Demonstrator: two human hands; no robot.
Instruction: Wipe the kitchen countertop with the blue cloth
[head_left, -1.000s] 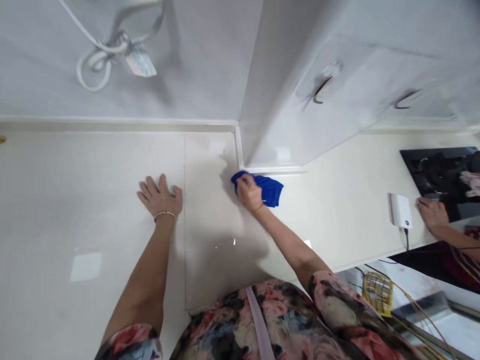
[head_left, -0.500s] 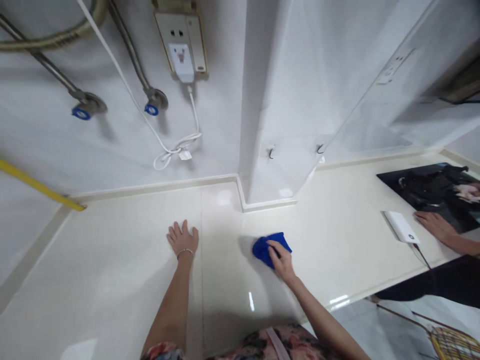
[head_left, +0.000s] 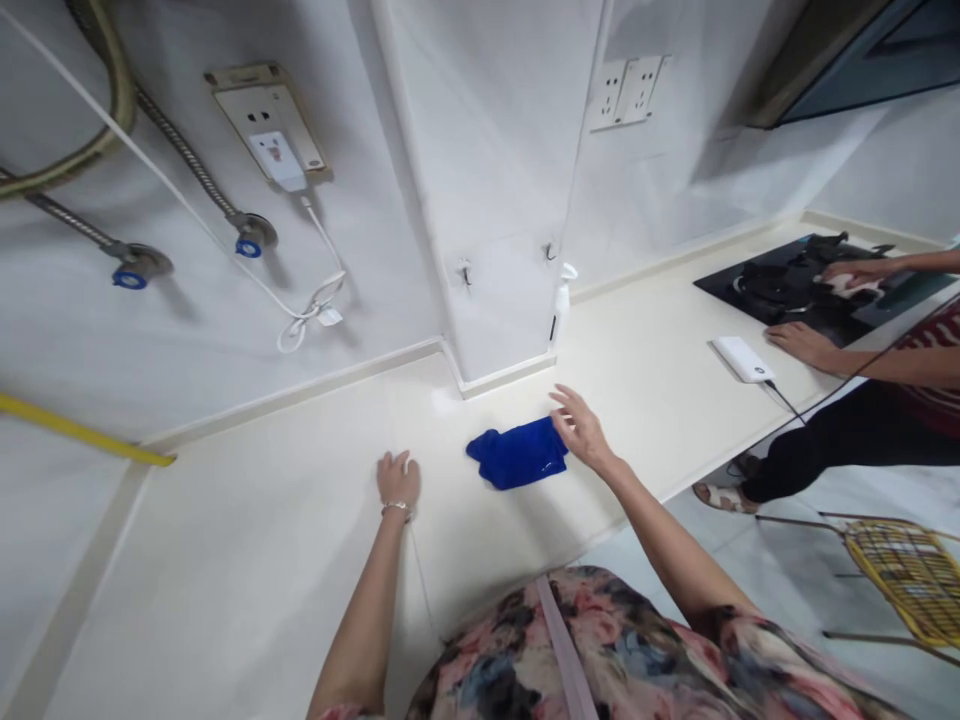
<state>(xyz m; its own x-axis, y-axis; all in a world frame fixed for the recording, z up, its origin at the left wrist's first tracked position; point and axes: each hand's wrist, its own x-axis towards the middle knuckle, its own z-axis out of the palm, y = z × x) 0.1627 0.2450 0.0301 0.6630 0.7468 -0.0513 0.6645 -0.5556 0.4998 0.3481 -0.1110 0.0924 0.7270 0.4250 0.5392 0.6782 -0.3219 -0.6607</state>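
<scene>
In the head view, the right hand (head_left: 581, 430) no longer presses the cloth (head_left: 517, 455). Half a second ago it gripped the cloth; now its fingers are spread and empty, just at the cloth's right edge. The cloth lies loose on the counter (head_left: 262, 520), near the wall corner, so the wiping seems paused. The left hand (head_left: 397, 478) stays flat on the counter and holds nothing.

Count: one cloth, two own hands, two hands of another person (head_left: 806, 343) at the hob (head_left: 780, 290), one power bank (head_left: 742, 358), two blue valves (head_left: 129, 275), two hooks (head_left: 465, 270).
</scene>
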